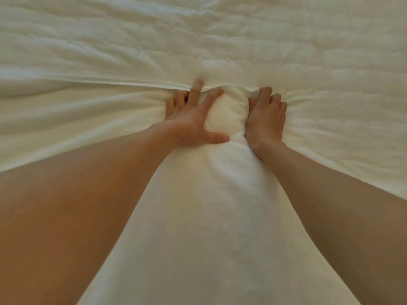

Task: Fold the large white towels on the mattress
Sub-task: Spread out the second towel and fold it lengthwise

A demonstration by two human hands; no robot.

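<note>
White terry cloth bulges up between the fingers: on the left hand (193,122) the fingers (211,99) lie spread, index and middle stretched forward toward twelve o'clock, the outer two sunk into the folds at ten o'clock, and the thumb pressed against the neck of the bulge. On the right hand (265,122) the fingers (264,94) sit close together and curl down into the cloth, gathering it; their tips are hidden in the folds. The two hands sit just beside each other, and the puffed lump rises between them.

That lump belongs to the large white terry towel (220,216), which runs from the hands back toward six o'clock between the two bare forearms and fans out to nine and three o'clock in tight creases radiating from the grip. A straight hem leaves the left hand toward nine o'clock. Beyond it, at twelve o'clock, lies the quilted white mattress (286,40) on which the towel rests.

As I judge it, the fold has not yet been laid: the hands seem to be bunching the middle of the far edge, either to draw the towel in or to shift it. The next move calls for releasing the bunch, smoothing the creases outward, then taking two corners so the hem can meet its opposite edge squarely.

No brand, label or writing can be read anywhere.
</note>
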